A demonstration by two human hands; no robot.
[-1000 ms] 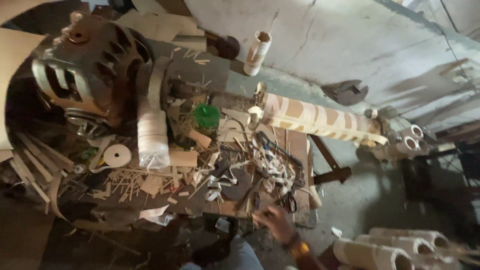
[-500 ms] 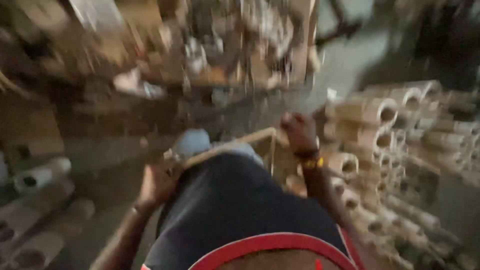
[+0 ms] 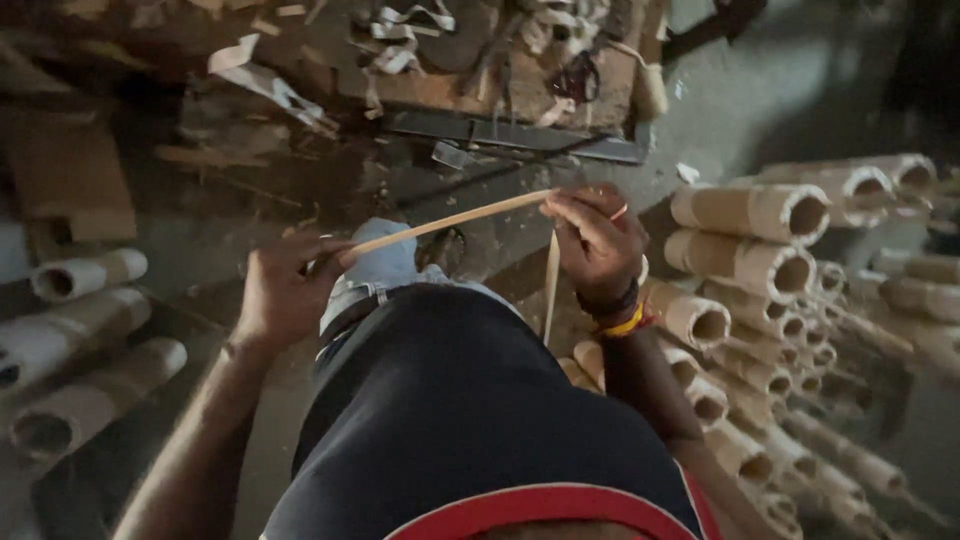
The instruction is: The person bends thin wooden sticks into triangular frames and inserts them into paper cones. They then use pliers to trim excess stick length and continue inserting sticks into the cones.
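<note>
Stretching a thin pale cardboard strip [image 3: 450, 220] taut at chest height, the left hand [image 3: 285, 290] clamps its lower end at nine o'clock while the right hand [image 3: 595, 245] pinches the upper end at three o'clock, where the strip bends and hangs downward. Stacked brown cardboard tubes [image 3: 750, 265] lie within reach, just beyond the right wrist.

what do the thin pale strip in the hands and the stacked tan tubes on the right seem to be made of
The thin pale strip, held between the left hand and right hand, looks like cardboard or paperboard: flat, matte, bending at the right hand. The stacked tan tubes look like rolled cardboard: thick hollow walls, dull rough surface.
</note>
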